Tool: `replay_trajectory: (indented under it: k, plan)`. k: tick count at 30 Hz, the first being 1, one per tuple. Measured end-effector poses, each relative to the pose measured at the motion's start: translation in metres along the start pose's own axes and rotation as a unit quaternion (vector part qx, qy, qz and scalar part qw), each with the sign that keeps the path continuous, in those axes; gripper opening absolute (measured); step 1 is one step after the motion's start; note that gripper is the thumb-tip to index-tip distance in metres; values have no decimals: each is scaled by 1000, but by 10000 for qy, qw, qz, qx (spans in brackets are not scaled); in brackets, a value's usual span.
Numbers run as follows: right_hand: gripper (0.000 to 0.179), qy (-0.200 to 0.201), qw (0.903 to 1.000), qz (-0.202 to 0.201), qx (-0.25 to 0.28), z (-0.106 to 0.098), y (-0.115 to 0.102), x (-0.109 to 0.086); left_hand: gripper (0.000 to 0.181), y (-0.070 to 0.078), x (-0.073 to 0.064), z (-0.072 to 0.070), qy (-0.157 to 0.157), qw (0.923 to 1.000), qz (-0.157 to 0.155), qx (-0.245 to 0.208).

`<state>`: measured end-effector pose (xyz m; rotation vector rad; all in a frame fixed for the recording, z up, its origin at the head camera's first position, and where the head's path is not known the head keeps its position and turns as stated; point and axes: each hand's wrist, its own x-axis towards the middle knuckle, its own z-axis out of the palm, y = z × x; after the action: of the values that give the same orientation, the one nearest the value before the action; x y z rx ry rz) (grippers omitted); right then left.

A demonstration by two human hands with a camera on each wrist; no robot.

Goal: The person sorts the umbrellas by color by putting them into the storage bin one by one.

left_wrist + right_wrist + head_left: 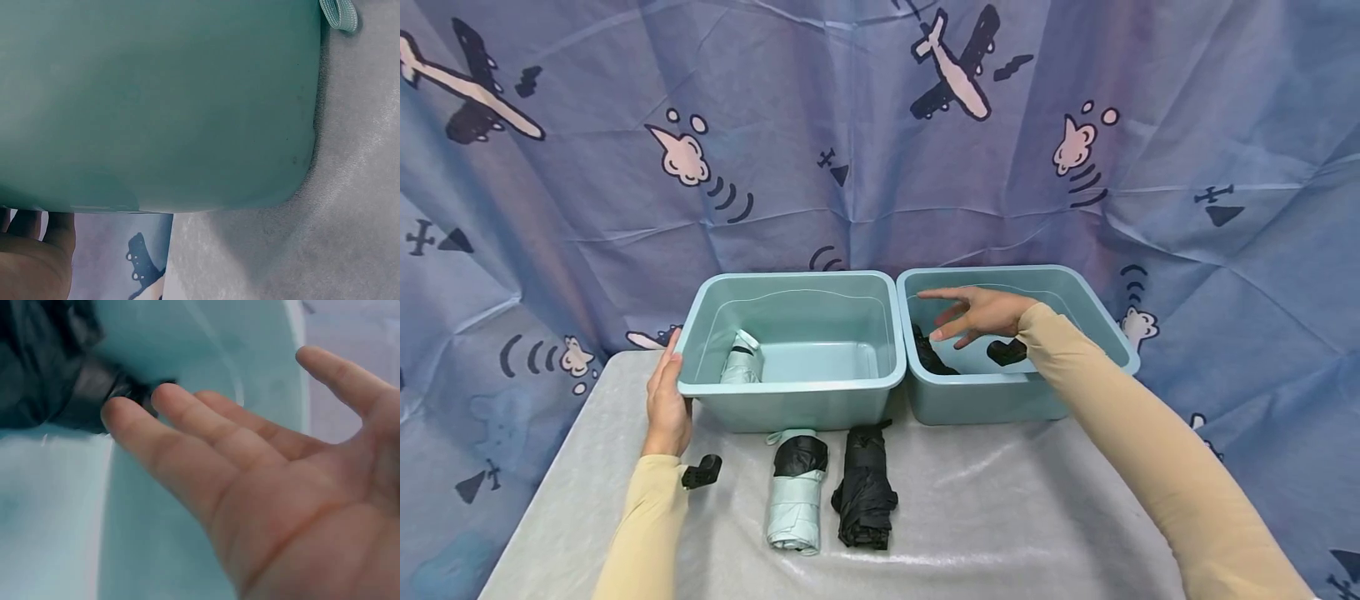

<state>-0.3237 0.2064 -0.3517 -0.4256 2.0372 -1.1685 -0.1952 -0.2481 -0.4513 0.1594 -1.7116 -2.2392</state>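
My left hand (pixel 667 404) rests with its fingers against the outer left side of the left pale-green bin (pixel 797 408). In the left wrist view those fingers (pixel 59 231) lie along the bin's wall. Over the right pale-green bin (pixel 985 402), my right hand (pixel 981 315) is spread and holds nothing. A folded black umbrella (pixel 929 352) lies inside that bin at its left side. Seen from the right wrist, the fingertips (pixel 119 412) overlap the end of this black umbrella (pixel 37 381). A folded light-green umbrella (pixel 742 364) lies in the left bin.
In front of the bins, a folded light-green umbrella with a black band (pixel 795 508) and a folded black umbrella (pixel 866 492) lie side by side on the grey-covered table (pixel 1000 517). The bins stand nearly edge to edge. A blue patterned curtain (pixel 865 183) hangs behind.
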Motion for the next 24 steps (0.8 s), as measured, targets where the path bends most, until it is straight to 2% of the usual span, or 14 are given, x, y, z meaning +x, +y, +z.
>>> replay_trajectory:
  k: [14, 24]
  plan:
    - [92, 157, 9946, -917, -458, 25, -32, -58, 50, 0, 0, -2, -1, 10000, -2, 5]
    - [90, 65, 9845, -1751, -105, 63, -32, -102, 50, 0, -1, 0, -23, 9999, 110, -88]
